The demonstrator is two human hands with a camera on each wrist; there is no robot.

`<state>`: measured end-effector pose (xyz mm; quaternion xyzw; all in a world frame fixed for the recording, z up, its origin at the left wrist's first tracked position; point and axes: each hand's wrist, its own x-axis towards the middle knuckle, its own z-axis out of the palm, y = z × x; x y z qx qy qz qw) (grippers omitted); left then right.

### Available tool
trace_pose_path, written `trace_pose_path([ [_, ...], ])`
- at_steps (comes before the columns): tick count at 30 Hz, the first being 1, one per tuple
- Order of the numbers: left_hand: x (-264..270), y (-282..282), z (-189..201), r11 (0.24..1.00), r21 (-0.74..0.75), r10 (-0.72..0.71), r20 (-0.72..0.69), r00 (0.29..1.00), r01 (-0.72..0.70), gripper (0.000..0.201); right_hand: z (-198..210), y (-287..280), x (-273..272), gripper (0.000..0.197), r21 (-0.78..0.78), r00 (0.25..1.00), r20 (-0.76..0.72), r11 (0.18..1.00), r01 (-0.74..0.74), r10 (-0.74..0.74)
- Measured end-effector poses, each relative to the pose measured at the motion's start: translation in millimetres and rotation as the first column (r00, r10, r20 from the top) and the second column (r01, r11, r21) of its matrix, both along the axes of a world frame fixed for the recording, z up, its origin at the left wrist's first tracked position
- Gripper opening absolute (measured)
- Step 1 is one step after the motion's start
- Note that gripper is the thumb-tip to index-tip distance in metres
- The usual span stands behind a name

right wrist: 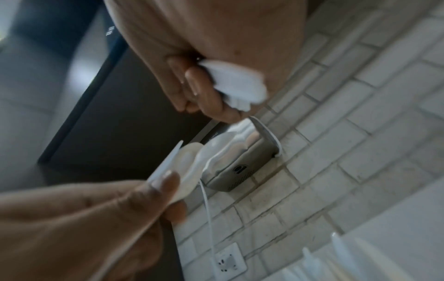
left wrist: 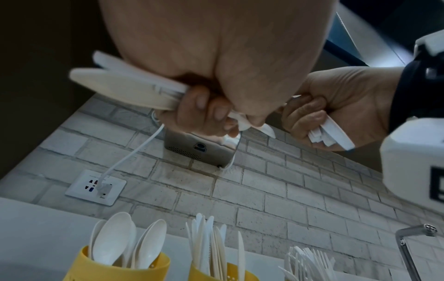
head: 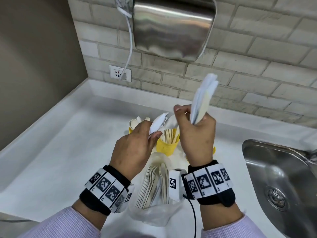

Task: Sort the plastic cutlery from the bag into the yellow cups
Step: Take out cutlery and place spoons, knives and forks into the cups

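At frame centre, the left hand (head: 135,145) grips a few white knives (head: 158,123), fingers curled round them. Just right of it, the right hand (head: 197,134) clutches a taller bunch of cutlery (head: 203,100). Below both hands stand yellow cups (head: 167,146), and lower still lies the bag (head: 154,215) on the counter (head: 51,152).

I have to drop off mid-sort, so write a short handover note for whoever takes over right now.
Left hand: grips a small bunch of white plastic knives, serrated edges showing.
Right hand: grips a thicker bundle of white plastic cutlery, raised above the cups.
Yellow perforated plastic cups on the white counter: spoon cup, knife cup, forks further right.
Done: all three groups hold pieces.
Left: drop both handfuls, then empty the clear plastic bag, where many pieces remain.
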<state>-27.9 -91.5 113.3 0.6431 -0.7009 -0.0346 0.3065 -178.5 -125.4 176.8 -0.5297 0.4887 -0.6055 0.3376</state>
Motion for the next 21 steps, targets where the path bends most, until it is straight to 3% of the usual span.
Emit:
trace_pose_path([
  [3,-0.1,-0.6,-2.1,1.0,-0.024,-0.012,-0.005,1.0,0.012,0.047,-3.7,3.6,3.2,0.014,0.0,0.972,-0.222,0.997,-0.081,0.079],
  [6,-0.5,0.0,-2.4,0.999,-0.039,-0.008,-0.009,1.0,0.008,0.046,-5.9,5.4,5.4,0.009,0.013,0.948,-0.301,0.994,-0.106,0.105],
  [9,-0.4,0.9,-2.4,0.998,-0.063,-0.013,-0.008,1.0,0.012,0.041,-4.8,4.4,5.4,0.012,0.001,0.954,-0.28,0.994,-0.11,0.106],
  [16,-0.5,2.2,-1.4,0.996,-0.087,-0.02,-0.016,1.0,0.019,0.041,-2.9,-2.1,2.9,0.015,0.056,0.999,0.028,0.998,-0.031,0.029],
  [21,-2.9,2.5,-1.4,0.993,-0.117,-0.038,-0.029,0.999,0.034,0.039,-2.0,2.5,0.3,0.018,0.021,0.979,-0.179,0.996,-0.092,0.094],
])
